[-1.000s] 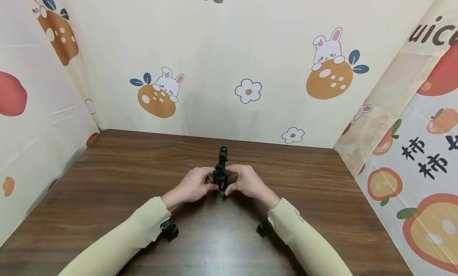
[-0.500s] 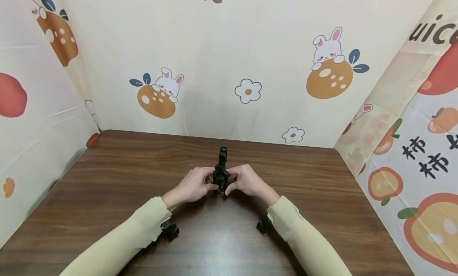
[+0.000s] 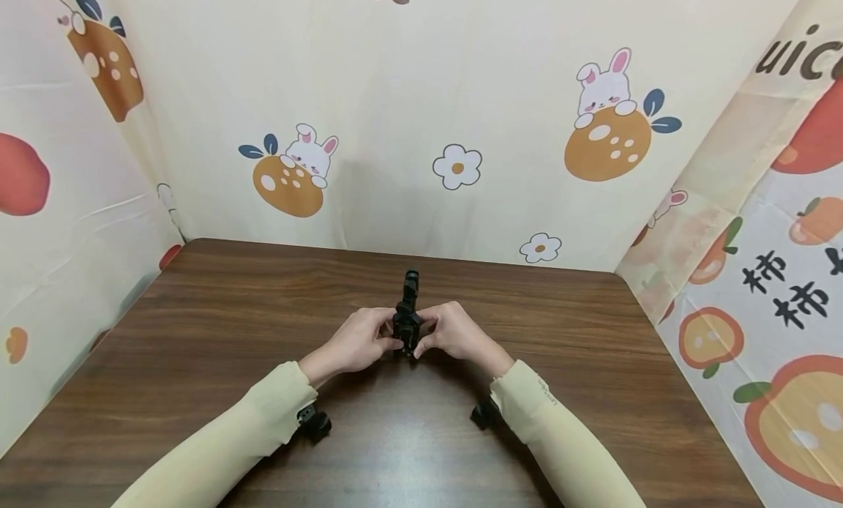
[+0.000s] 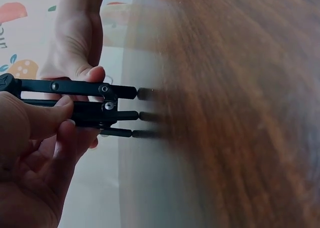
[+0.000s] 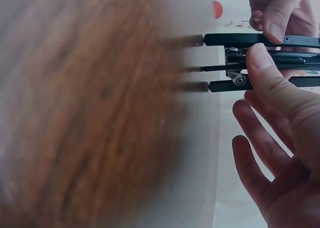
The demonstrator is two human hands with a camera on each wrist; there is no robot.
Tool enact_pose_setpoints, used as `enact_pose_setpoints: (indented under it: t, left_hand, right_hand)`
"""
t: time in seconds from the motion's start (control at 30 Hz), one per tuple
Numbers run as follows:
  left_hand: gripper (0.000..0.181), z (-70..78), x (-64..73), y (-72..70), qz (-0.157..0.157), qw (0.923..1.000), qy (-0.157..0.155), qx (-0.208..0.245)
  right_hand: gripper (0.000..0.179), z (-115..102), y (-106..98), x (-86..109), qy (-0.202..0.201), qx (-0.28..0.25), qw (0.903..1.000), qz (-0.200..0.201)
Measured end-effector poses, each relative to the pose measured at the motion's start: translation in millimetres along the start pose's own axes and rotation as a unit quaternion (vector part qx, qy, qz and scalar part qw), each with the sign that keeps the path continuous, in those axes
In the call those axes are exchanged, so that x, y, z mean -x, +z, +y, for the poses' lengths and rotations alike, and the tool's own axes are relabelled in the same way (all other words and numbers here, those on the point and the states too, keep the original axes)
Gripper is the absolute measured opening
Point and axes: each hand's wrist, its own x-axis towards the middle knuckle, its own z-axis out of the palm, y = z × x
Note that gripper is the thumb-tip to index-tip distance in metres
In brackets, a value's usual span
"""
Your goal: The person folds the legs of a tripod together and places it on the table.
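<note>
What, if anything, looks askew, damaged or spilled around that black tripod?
Nothing stands out. The tripod looks upright on the table, its legs close together, with no visible damage or spill. The dark streaks beneath them look like reflections.

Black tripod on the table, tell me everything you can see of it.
The tripod is slim and black, apparently metal or plastic, with silvery rivets and a narrow upper part. It stands upright on the brown table, its three legs close together and nearly parallel. The left hand and right hand hold it from either side.
</note>
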Motion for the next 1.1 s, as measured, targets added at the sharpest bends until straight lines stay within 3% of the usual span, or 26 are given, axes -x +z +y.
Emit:
enact_pose_setpoints:
  t: [0.4, 0.57, 0.73, 0.97, 1.1]
  left_hand:
    - [0.023, -4.4, -4.6, -4.7, -0.019, 0.9993, -0.006, 0.031]
    - [0.030, -8.9, -4.7, -7.2, -0.001, 0.9994, -0.011, 0.034]
    - [0.021, -12.0, -2.9, -9.9, 0.008, 0.9987, -0.028, 0.041]
    - [0.033, -11.1, 1.9, -13.0, -0.024, 0.9959, -0.063, 0.061]
    - [0.042, -8.6, 3.2, -11.5, -0.039, 0.9957, -0.066, 0.053]
  right_hand:
    - [0.047, 2.2, 1.8, 1.5, 0.010, -0.038, 0.9990, -0.020]
    - [0.030, 0.9, 0.9, 4.5, -0.003, -0.024, 0.9997, -0.004]
    - [0.013, -0.9, 3.9, 6.3, -0.003, -0.015, 0.9998, 0.013]
    - [0.011, -9.2, 9.0, 10.6, 0.011, 0.013, 0.9995, 0.028]
    - [0.011, -13.8, 10.8, 12.2, 0.004, 0.022, 0.9993, 0.032]
